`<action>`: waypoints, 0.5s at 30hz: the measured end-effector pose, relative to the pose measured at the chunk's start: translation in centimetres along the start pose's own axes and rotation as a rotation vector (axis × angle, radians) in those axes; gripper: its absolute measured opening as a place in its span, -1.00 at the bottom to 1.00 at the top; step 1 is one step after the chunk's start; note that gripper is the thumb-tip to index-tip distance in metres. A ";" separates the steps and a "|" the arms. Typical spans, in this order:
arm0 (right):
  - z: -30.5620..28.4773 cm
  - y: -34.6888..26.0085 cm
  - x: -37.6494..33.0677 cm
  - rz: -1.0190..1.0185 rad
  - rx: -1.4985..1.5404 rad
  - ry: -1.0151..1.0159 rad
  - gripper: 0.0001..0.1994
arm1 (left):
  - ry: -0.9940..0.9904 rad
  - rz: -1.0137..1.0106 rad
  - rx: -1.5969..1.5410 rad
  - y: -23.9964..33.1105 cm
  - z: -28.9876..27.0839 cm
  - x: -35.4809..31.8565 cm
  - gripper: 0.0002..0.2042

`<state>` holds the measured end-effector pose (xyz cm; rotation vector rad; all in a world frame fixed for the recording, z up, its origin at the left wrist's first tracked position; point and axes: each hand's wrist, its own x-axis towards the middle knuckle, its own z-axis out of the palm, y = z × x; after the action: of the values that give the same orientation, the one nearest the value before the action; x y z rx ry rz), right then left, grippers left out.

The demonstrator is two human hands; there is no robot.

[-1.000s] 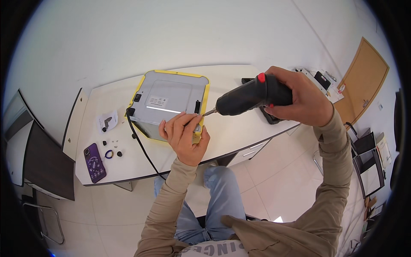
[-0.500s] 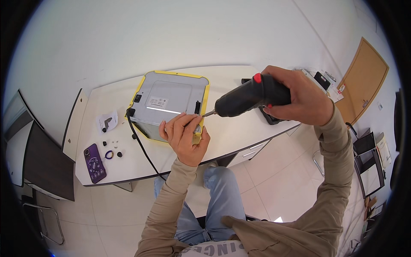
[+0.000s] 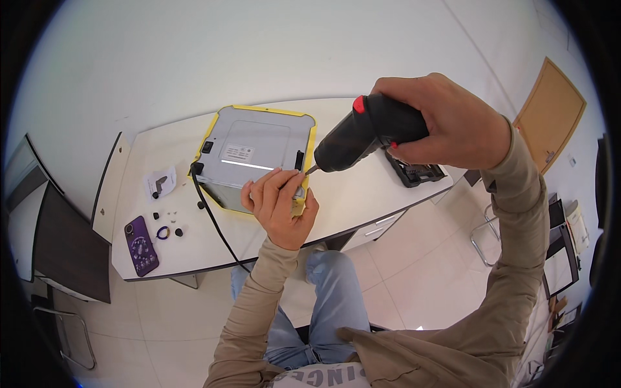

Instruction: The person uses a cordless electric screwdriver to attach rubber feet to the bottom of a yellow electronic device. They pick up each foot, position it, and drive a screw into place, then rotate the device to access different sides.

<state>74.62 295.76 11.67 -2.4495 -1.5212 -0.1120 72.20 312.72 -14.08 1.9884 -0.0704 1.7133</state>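
Observation:
A grey box-shaped device with yellow edging (image 3: 262, 132) sits on the desk, its flat panel facing up. My right hand (image 3: 453, 123) is wrapped round the handle of a black cordless screwdriver with red buttons (image 3: 349, 139). Its thin metal bit slants down leftward to the device's near right corner. At that corner, my left hand (image 3: 278, 207) lies against the device with bent fingers, the fingertips close to the bit's end. Whatever is between those fingertips is too small or hidden to make out. A black cable (image 3: 217, 220) runs from the device's left side over the desk's front edge.
Left on the white desk (image 3: 330, 213) lie a purple phone (image 3: 141, 247), a leaflet (image 3: 162, 183), a small coiled ring (image 3: 163, 232) and several small black caps. An open black case (image 3: 414, 171) stands at the right. A dark-sided cabinet (image 3: 71, 246) is at far left.
The screwdriver and my right hand have shifted slightly left and up, uncovering more of the black case. The bit's end stays at the corner; my left hand has hardly moved.

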 end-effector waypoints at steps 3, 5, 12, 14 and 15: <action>-0.4 -0.7 0.2 0.024 -0.038 -0.027 -0.73 | -0.001 -0.001 -0.003 0.1 0.0 0.1 -0.68; -0.4 -0.8 0.2 0.030 -0.051 -0.024 -0.73 | -0.002 0.000 -0.004 0.1 0.0 0.1 -0.68; -0.3 -0.8 0.3 0.014 -0.053 -0.013 -0.74 | -0.004 0.000 0.015 0.1 0.0 0.1 -0.68; -0.4 -0.7 0.6 -0.016 -0.080 -0.017 -0.75 | -0.008 0.003 0.021 0.1 -0.1 0.2 -0.68; -0.5 -0.6 0.7 -0.030 -0.093 -0.020 -0.76 | -0.006 0.004 0.024 0.1 -0.1 0.2 -0.69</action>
<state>74.44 296.49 12.37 -2.5067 -1.5964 -0.1681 72.14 312.70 -13.87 2.0120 -0.0563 1.7177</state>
